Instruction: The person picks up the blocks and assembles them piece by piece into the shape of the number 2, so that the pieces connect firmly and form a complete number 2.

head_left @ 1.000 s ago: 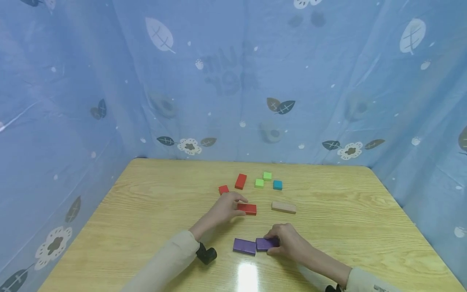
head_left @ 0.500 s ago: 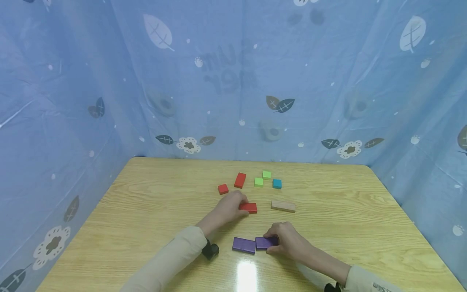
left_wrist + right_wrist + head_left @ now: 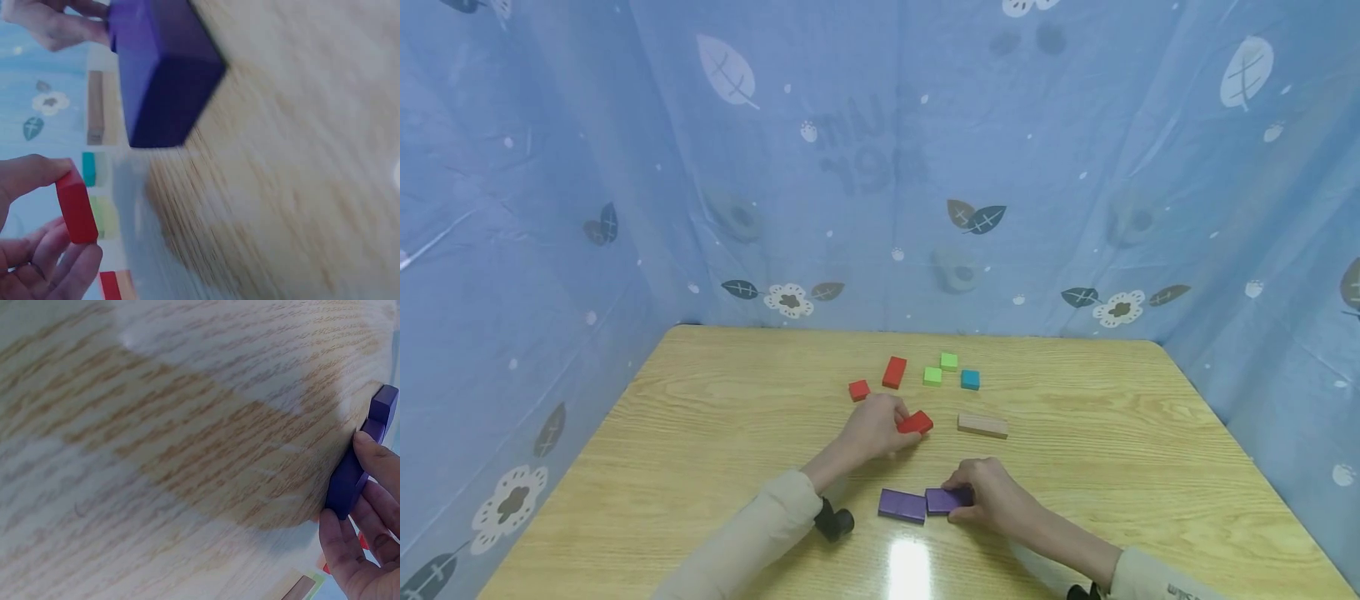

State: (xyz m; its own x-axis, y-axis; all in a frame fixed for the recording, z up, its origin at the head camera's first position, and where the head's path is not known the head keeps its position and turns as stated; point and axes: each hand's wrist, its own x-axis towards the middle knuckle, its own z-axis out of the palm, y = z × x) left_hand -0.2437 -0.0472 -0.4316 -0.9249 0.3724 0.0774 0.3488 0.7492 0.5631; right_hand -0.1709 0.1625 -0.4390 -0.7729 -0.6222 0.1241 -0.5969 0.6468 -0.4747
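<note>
My left hand (image 3: pixel 897 423) pinches a flat red block (image 3: pixel 917 422) between thumb and fingers and holds it tilted just above the wooden table (image 3: pixel 715 433). The left wrist view shows that red block (image 3: pixel 76 206) on edge in the hand's grip. My right hand (image 3: pixel 967 497) grips the right end of a purple block (image 3: pixel 944 500) that lies flat and touches a second purple block (image 3: pixel 902 505). In the right wrist view its fingertips (image 3: pixel 369 456) curl over the purple block (image 3: pixel 356 469).
A plain wood block (image 3: pixel 982 426) lies right of the left hand. Behind it lie a small red block (image 3: pixel 859 389), a long red block (image 3: pixel 894 372), two green cubes (image 3: pixel 932 376) and a teal cube (image 3: pixel 970 379). Blue patterned curtains wall the table on three sides.
My left hand has closed on the red block and tipped it up off the table. The right hand and both purple blocks have stayed put.
</note>
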